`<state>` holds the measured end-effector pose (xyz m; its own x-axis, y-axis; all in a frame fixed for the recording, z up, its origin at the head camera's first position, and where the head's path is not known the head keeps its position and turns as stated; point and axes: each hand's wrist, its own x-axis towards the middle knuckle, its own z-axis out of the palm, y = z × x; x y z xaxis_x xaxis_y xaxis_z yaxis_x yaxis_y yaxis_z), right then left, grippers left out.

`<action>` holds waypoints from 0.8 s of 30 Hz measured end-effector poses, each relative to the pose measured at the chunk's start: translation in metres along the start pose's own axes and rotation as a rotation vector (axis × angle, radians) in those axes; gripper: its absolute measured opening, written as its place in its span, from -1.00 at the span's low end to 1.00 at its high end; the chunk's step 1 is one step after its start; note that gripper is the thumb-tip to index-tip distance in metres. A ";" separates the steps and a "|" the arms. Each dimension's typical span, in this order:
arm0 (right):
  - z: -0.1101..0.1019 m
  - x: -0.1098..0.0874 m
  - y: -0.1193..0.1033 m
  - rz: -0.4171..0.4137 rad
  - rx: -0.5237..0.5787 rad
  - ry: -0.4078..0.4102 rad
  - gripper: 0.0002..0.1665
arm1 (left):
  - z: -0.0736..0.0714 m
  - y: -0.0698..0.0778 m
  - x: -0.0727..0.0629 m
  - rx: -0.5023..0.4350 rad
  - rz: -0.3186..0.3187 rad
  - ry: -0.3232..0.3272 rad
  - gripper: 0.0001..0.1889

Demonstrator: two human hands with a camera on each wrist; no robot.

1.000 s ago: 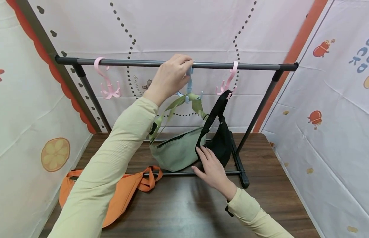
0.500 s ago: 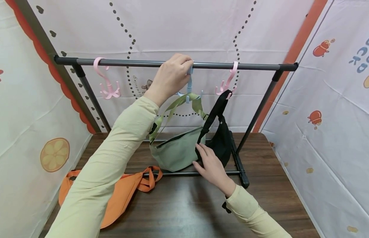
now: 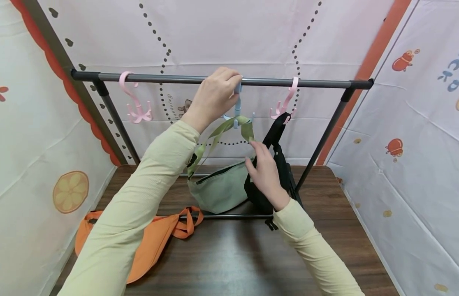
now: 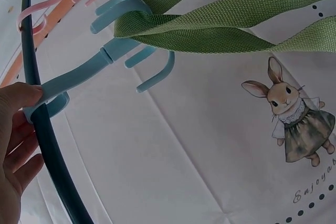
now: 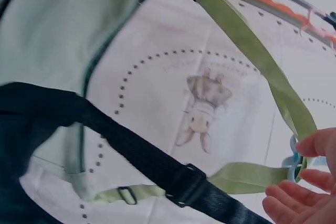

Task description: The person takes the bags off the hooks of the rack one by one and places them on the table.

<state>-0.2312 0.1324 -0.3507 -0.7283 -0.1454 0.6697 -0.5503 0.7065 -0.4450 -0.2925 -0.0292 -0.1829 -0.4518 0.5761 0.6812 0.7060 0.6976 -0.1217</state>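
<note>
Right hand (image 3: 266, 174) has scooted up from half a second ago: it was lower on the black fabric bag with a wide strap (image 3: 257, 196), now its fingertips are up beside the olive-green webbing strap (image 3: 248, 130). Left hand looks pretty much parked.

So, left to right, treating the head view as a clock: floppy orange fabric bag (image 3: 151, 246) lying on the dark wood-grain table (image 3: 229, 259) around 7 to 8. Pink plastic four-prong hook (image 3: 137, 109) on the dark metal rail (image 3: 170, 78) at 10. Near 12, the left hand (image 3: 216, 94) has its thumb pressed on the light blue plastic hook (image 3: 238, 106) where it curls over the rail, fingers bent round behind. That strap is looped on the blue prongs, with the sage-green zip bag (image 3: 220, 191) below it at 6 to 7.

Right hand's at 4, fingers loosely spread, gripping nothing; can't tell if it's touching the strap. Black bag's at 5, strap up on the other pink plastic hook (image 3: 290, 90) at 2.
</note>
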 end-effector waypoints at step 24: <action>0.021 0.077 0.017 0.232 0.163 0.123 -0.66 | 0.002 -0.001 0.000 0.000 -0.006 0.017 -0.73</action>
<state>-0.3052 0.1189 -0.3196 -0.7929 0.0985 0.6013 -0.4406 0.5890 -0.6775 -0.2941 -0.0287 -0.1841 -0.4469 0.5643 0.6942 0.7030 0.7014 -0.1177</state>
